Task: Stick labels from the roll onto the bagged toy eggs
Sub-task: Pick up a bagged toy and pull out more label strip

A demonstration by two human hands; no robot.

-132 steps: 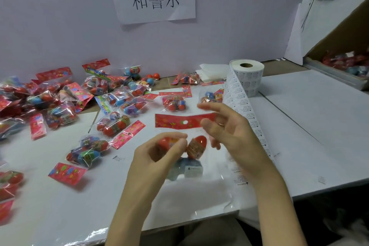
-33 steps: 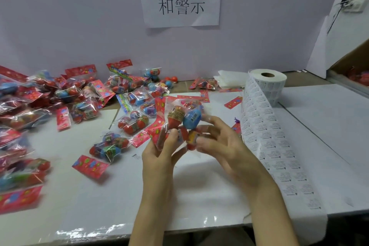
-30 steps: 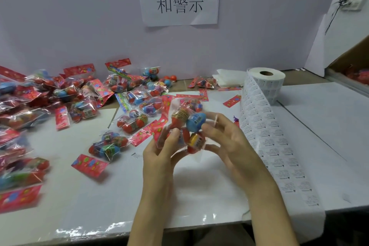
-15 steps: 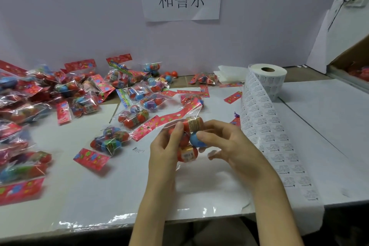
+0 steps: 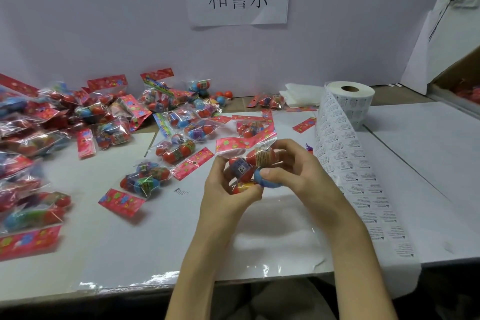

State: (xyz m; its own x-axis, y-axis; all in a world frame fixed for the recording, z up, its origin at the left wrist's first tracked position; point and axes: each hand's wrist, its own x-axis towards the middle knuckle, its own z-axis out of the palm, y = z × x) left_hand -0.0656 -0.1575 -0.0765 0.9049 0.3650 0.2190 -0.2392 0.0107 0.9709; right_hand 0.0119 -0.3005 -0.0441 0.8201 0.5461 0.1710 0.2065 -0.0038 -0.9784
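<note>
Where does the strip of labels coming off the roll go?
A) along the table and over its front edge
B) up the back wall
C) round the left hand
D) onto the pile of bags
A: the label strip runs from the label roll past the right hand and hangs over the table's front edge.

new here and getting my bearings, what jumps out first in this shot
Centre: the left grip and right grip hold one egg bag over the table. A heap of bags fills the left side, and a label roll stands at the right, its strip trailing over the near edge.
</note>
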